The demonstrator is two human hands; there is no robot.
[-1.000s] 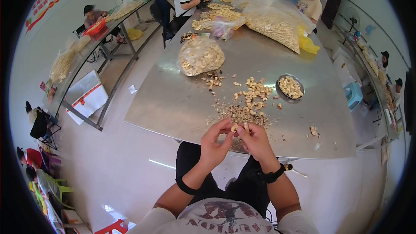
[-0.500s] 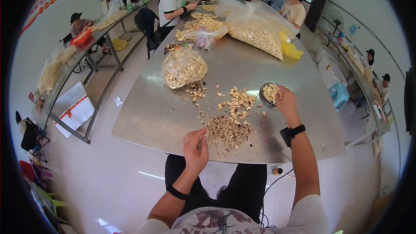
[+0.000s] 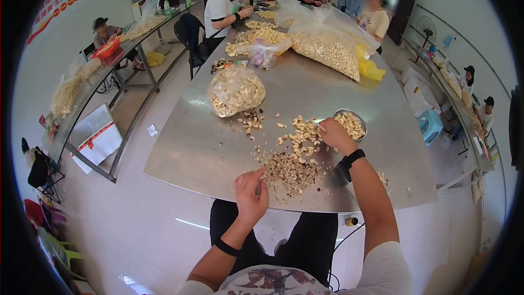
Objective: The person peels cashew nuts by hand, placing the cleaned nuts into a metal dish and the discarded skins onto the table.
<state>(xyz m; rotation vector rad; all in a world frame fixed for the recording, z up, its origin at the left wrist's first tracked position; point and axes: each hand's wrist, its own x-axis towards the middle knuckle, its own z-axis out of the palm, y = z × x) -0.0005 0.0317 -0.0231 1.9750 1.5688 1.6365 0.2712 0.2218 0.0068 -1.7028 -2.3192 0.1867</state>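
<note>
Pale cashew nuts (image 3: 303, 136) lie loose on the metal table (image 3: 185, 147). My right hand (image 3: 335, 135) reaches to their right side, fingertips pinched at the nuts; what they hold is too small to name. Just behind it stands a round metal bowl (image 3: 364, 125) with cashews inside. My left hand (image 3: 251, 196) is closed at the left edge of a heap of brown shell bits (image 3: 292, 173), thumb and fingers together; anything between them is hidden. A clear plastic bag full of cashews (image 3: 236, 92) rests farther back on the left.
Large bag of nuts (image 3: 327, 46), yellow bag (image 3: 370, 65) and small bag (image 3: 263, 53) lie farther up the table. People (image 3: 224, 13) sit around its far end. Side tables (image 3: 90, 90) with nuts run along both walls. A blue stool (image 3: 429, 125) stands at right.
My right hand has moved left from the bowl to the loose cashews. The bowl now sits a little farther right. My left hand stays beside the shell heap.
</note>
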